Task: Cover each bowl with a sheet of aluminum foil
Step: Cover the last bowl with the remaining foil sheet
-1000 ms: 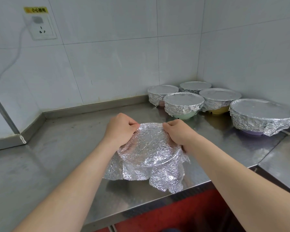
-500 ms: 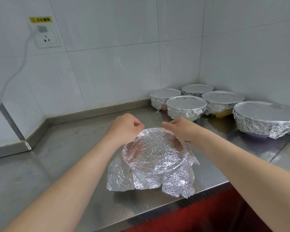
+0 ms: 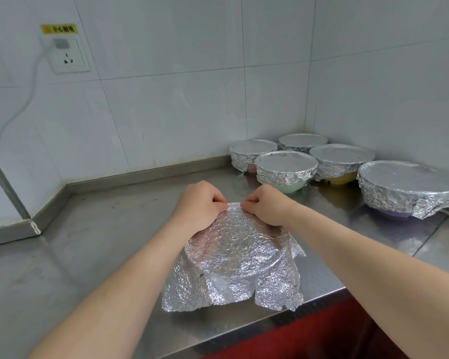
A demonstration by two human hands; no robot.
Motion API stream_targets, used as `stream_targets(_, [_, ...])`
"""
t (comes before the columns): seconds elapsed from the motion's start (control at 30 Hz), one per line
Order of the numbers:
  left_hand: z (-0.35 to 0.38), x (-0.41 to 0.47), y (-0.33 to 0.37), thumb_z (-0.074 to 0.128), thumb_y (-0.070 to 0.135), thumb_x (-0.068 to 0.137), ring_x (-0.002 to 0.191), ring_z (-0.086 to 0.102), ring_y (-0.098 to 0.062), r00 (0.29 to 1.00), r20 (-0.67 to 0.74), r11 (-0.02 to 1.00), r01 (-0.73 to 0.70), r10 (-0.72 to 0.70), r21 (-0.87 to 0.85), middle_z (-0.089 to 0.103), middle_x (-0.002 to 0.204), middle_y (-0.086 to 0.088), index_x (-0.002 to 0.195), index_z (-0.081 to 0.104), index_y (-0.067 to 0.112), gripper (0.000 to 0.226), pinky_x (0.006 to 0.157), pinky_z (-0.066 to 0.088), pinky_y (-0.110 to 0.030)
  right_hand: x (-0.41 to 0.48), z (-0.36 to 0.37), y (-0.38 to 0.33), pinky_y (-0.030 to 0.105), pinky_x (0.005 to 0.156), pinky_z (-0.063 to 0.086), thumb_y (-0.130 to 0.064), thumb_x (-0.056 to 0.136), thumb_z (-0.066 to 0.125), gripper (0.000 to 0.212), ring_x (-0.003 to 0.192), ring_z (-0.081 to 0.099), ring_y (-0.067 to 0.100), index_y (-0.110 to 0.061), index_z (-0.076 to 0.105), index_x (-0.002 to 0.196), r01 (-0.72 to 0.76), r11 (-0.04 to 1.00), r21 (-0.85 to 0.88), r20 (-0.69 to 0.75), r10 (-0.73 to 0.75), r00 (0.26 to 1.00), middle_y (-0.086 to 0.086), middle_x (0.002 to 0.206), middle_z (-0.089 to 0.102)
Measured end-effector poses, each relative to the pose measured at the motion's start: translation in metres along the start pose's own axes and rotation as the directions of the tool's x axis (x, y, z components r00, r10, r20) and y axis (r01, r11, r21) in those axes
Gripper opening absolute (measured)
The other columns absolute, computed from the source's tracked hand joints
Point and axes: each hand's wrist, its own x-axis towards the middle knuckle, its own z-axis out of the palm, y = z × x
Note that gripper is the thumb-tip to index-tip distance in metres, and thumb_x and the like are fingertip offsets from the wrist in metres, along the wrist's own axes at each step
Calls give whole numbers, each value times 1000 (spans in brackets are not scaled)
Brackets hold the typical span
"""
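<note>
- Head camera looks down at a shiny steel counter (image 3: pixel 88 255) in a corner of white tiled walls (image 3: pixel 166 99).
- A white socket (image 3: pixel 69 57) sits on the left wall under a yellow label (image 3: pixel 59 29), and a white cord (image 3: pixel 18 110) hangs from it.
- A crinkly foil sheet (image 3: pixel 233 257) lies over a round bowl near the counter's front edge. The bowl is hidden, and the foil's loose ends flop down.
- The left hand (image 3: pixel 198 206) and right hand (image 3: pixel 266 207) sit side by side at the far rim, each pinching the foil with curled fingers.
- In the back right corner stand a green bowl (image 3: pixel 292 187), a yellow bowl (image 3: pixel 340 178), a purple bowl (image 3: pixel 394 213), a pink bowl (image 3: pixel 252 168) and a back bowl (image 3: pixel 302 141). All have flat foil tops, so what is inside cannot be seen.
</note>
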Motion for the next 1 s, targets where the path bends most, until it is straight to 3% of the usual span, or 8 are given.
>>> stream_targets(0.13, [-9, -8, -12, 66, 21, 85, 76, 67, -11, 999, -8, 996, 49, -48, 73, 72, 72, 10, 73, 75, 25, 15, 72, 52, -26, -21, -14, 8, 34, 92, 45, -47, 95, 52, 44, 92, 60, 12, -21, 58, 131, -104, 933, 346, 59, 88, 994, -8, 111, 66])
stream_targets(0.27, [-24, -16, -19, 60, 27, 83, 80, 65, -7, 994, 35, 986, 93, -99, 136, 71, 77, 17, 73, 71, 30, 15, 79, 55, -32, -49, -17, 37, 39, 96, 49, -41, 96, 54, 37, 108, 65, 20, -28, 54, 131, -178, 592, 786, 137, 114, 984, -2, 119, 68])
stream_targets(0.43, [-24, -65, 22, 59, 43, 91, 116, 52, 2, 985, 65, 984, -153, 159, -92, 59, 125, 23, 118, 66, 37, 29, 104, 40, -26, -66, 10, 59, 38, 88, 51, -24, 97, 54, 29, 107, 65, 23, -32, 62, 123, -138, 481, 866, 112, 84, 990, 1, 120, 68])
stream_targets(0.53, [-4, -99, 45, 48, 58, 92, 131, 36, 5, 940, 161, 950, -310, 301, 33, 42, 142, 27, 134, 52, 41, 45, 109, 30, -21, -72, 17, 57, 30, 71, 52, -12, 95, 49, 31, 84, 69, 15, -18, 66, 120, -75, 370, 926, 59, 54, 997, 6, 106, 71])
stream_targets(0.67, [16, -111, 45, 32, 62, 90, 123, 52, -7, 912, 45, 898, -409, 407, 160, 53, 137, 19, 127, 57, 39, 51, 91, 52, -34, -80, 28, 49, 38, 90, 51, -13, 98, 47, 28, 105, 67, 22, -15, 69, 114, -4, 345, 939, -26, 82, 996, 6, 110, 72])
stream_targets(0.83, [26, -109, 42, 45, 47, 89, 106, 63, -7, 879, -56, 872, -458, 473, 172, 65, 121, 17, 119, 64, 33, 38, 74, 58, -31, -94, 37, 26, 11, 59, 47, -21, 102, 44, 32, 62, 65, -3, -15, 68, 83, 51, 457, 888, -158, 200, 967, -12, 70, 72])
stream_targets(0.93, [28, -107, 43, 44, 43, 89, 102, 65, -8, 872, -61, 864, -468, 486, 188, 66, 118, 16, 119, 64, 31, 38, 71, 59, -32, -89, 53, 22, 23, 61, 41, -32, 104, 37, 53, 63, 51, 10, 16, 53, 87, 60, 471, 880, -215, 284, 934, 6, 68, 53])
stream_targets(1.0, [28, -107, 44, 44, 42, 88, 101, 66, -9, 874, -65, 866, -464, 482, 187, 66, 118, 16, 120, 63, 31, 39, 70, 59, -32, -86, 57, 18, 30, 68, 41, -34, 104, 36, 55, 73, 49, 15, 19, 49, 96, 74, 414, 907, -223, 323, 920, 8, 77, 51])
